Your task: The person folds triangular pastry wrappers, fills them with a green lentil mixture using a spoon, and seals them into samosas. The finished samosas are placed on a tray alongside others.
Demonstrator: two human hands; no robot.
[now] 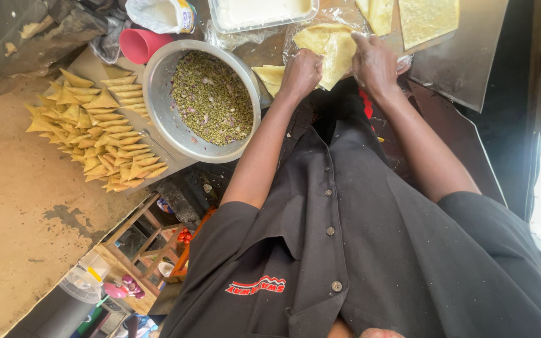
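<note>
Pale, floury pastry sheet: left hand and right hand each grip it, folding.

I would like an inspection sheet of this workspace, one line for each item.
Surface: brown table, stained.
Job's things: pale dough sheet under both hands; metal bowl of green filling; folded triangles in rows.
Clutter: pink cup, white tray, plastic bag.
Grippers: left hand closed on the sheet; right hand pressing it.
Cables: nothing seen.
Surroundings: wooden stool, plastic tub.
</note>
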